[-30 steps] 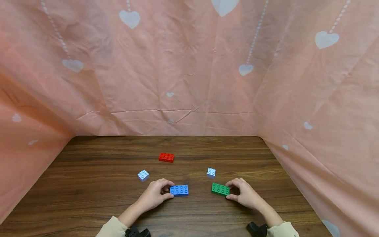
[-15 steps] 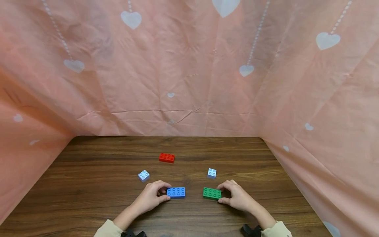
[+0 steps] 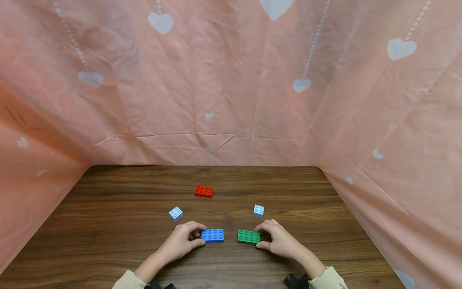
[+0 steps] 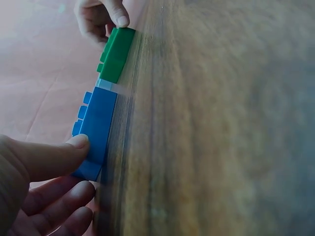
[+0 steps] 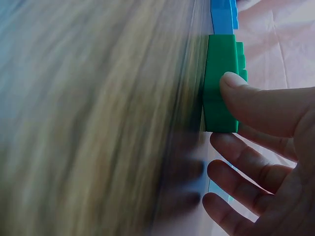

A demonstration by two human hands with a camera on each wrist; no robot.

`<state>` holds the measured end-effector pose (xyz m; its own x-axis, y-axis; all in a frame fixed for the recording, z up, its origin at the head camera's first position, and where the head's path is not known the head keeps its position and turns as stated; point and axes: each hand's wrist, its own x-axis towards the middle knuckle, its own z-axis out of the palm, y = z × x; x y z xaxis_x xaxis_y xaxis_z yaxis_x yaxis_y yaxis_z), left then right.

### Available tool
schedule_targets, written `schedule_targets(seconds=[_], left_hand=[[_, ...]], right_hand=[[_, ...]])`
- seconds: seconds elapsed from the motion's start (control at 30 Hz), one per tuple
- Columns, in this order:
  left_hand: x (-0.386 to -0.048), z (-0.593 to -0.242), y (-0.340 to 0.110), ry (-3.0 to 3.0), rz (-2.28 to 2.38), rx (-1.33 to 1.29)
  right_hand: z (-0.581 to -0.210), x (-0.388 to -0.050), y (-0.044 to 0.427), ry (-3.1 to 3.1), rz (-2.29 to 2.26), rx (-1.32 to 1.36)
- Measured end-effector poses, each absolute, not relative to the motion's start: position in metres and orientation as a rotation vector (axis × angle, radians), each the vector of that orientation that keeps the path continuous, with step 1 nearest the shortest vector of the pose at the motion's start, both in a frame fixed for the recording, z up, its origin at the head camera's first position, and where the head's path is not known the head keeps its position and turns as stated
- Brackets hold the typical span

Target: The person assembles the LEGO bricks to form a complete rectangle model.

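Note:
At the near middle of the table, my left hand (image 3: 182,239) pinches the left end of a blue toy brick (image 3: 212,235) between thumb and fingers. My right hand (image 3: 278,239) grips a green toy brick (image 3: 248,237) by its right end. Both bricks have their studs up and stand roughly in line, a short gap apart. In the left wrist view the thumb presses the side of the blue brick (image 4: 100,130), with the green brick (image 4: 116,55) beyond it. The right wrist view has the thumb on the side of the green brick (image 5: 220,88).
A red brick (image 3: 203,192) lies farther back on the wooden table (image 3: 126,188). One small light-blue brick (image 3: 175,213) sits behind my left hand, another small light-blue brick (image 3: 258,210) behind the green one. Pink heart-patterned cloth (image 3: 231,100) surrounds the table's back and sides.
My right hand has moved left with the green brick, narrowing the gap to the blue one. The blue brick has shifted slightly left and nearer, and the green brick has turned a little straighter.

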<state>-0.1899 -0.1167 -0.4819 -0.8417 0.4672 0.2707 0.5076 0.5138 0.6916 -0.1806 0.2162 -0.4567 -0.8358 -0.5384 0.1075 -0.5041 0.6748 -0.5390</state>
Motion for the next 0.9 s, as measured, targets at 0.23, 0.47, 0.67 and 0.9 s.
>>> schedule_targets(seconds=[0.23, 0.47, 0.67, 0.9], left_hand=[[-0.188, -0.483, -0.118, -2.685, -1.279, -0.867], [-0.187, -0.483, -0.119, -2.682, -1.282, -0.881], [-0.188, -0.481, -0.117, -2.693, -1.272, -0.893], [-0.187, -0.481, -0.116, -2.680, -1.288, -0.906]], right_hand=[[-0.457, -0.181, 0.205, 2.832, -0.843, -0.882], [-0.458, -0.183, 0.198, 2.833, -0.834, -0.928], [-0.458, -0.186, 0.193, 2.826, -0.830, -0.954], [-0.459, -0.186, 0.187, 2.842, -0.817, -0.965]])
